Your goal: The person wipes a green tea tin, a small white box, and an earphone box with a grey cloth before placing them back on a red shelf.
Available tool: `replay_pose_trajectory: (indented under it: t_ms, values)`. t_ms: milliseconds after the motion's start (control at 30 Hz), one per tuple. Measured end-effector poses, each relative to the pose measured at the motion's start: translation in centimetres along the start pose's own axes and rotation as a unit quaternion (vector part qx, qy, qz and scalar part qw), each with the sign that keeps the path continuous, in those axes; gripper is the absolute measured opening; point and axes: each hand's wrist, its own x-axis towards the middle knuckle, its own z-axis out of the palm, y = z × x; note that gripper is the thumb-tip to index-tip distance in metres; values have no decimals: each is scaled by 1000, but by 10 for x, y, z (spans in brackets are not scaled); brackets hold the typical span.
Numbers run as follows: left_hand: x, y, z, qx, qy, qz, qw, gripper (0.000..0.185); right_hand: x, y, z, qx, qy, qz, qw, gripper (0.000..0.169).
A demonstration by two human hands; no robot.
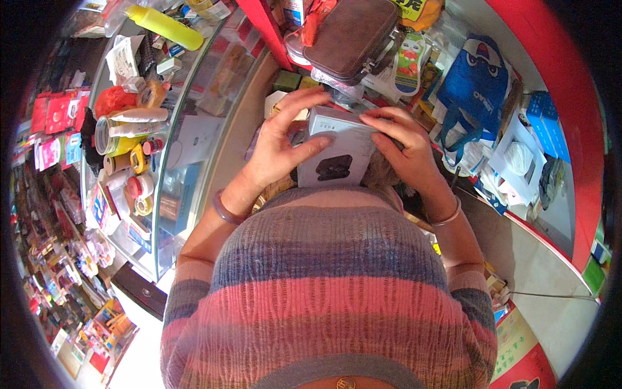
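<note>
A white cardboard box with a dark product picture stands upright against the front of my striped sweater. On its left side is my left hand, thumb laid over the box's front near the top and the other fingers raised and spread beyond its upper edge. Fingertips of my right hand rest at the box's upper right corner. Whether either hand bears the box's weight cannot be told. Just beyond lies a brown zipped case, with crinkled clear plastic under its near edge.
To the left, a glass display counter carries a yellow bottle, a yellow tape measure and tape rolls. A blue bag, white papers and blue boxes fill the red-edged shelf at right. A thin cable crosses the lower right.
</note>
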Motion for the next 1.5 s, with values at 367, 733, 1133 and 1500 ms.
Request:
replay_pose_trajectory:
  t_ms: [367,733,1133,1500]
  values:
    - [15,-1,5,-291,120,-49,948,41,36,-53,-41,248,168,98,949,26]
    - [-14,4,-1,-202,75,-52,975,39,27,-16,-57,167,226,-17,960,26]
    - [-1,31,-4,-103,57,-37,992,13,28,-8,-30,69,-90,14,993,19]
    - [12,33,-17,-121,-5,-103,987,12,34,-19,-27,119,-80,41,989,17]
